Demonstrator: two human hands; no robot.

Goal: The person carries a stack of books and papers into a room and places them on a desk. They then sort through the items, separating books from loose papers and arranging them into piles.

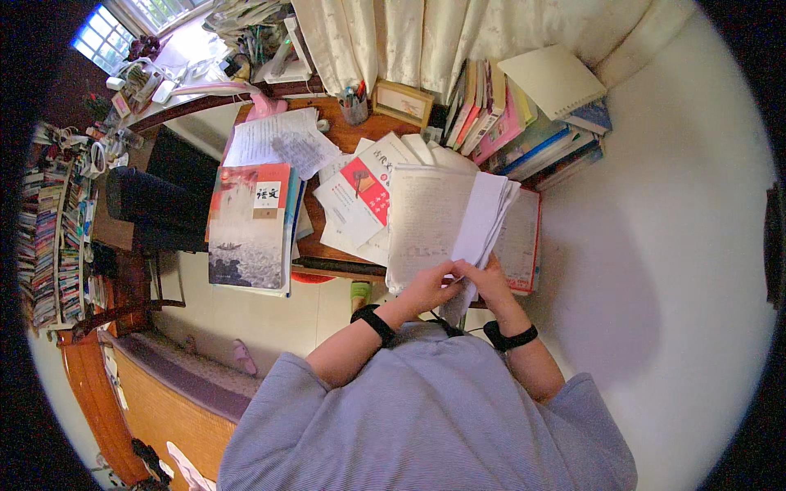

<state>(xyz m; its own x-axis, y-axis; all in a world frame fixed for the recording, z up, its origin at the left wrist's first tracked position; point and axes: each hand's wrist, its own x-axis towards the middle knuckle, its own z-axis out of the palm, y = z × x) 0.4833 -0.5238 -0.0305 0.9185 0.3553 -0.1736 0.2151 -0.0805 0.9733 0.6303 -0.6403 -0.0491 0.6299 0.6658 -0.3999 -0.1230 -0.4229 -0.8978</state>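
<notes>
Both hands meet at the near end of a folded sheaf of white paper (482,212), which stands tilted above the desk's right side. My left hand (430,285) pinches its lower left edge, fingertips against the fingers of the other hand. My right hand (488,281) grips the same end from the right, with some fingers hidden behind the sheets. Just left of the sheaf, partly under it, lies a stack of printed papers (424,215). To the right a red-bordered sheet or booklet (519,239) shows from beneath. A red and white booklet (362,190) lies left of the stack.
A textbook pile (249,227) overhangs the wooden desk's (313,239) left front edge. Loose printed sheets (279,141), a pink lamp base (267,105), a pen holder (354,110) and a framed picture (402,103) stand behind. Upright books (485,113) line the back right, beside the wall (663,215).
</notes>
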